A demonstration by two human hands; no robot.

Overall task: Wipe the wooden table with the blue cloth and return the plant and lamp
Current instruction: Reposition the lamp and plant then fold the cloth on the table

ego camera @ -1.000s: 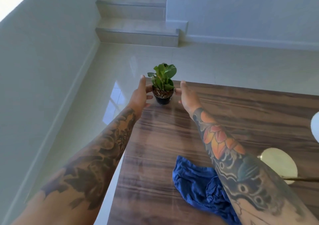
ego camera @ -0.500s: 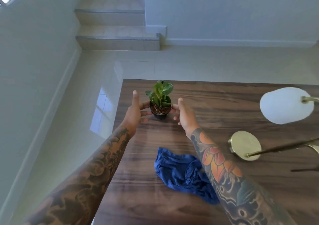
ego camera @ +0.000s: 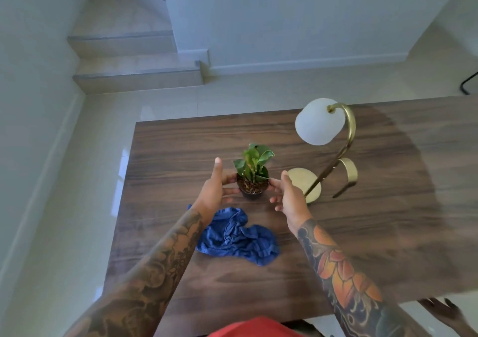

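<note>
Now both hands, left [ego camera: 213, 192] and right [ego camera: 289, 199], cup small green potted plant [ego camera: 253, 175] on dark wooden table [ego camera: 388, 228]; crumpled blue cloth [ego camera: 236, 241] lies nearby, brass lamp with white shade [ego camera: 320, 140] stands alongside; wiping apparently done.

One wooden table [ego camera: 362, 233], bearing one potted plant [ego camera: 252, 173], one brass lamp [ego camera: 323, 140] with one white shade, and one crumpled blue cloth [ego camera: 238, 238]. Two hands, a left [ego camera: 213, 191] and a right [ego camera: 291, 198], on two tattooed forearms. Two stair steps [ego camera: 137, 75] beyond the table, against the wall.
</note>
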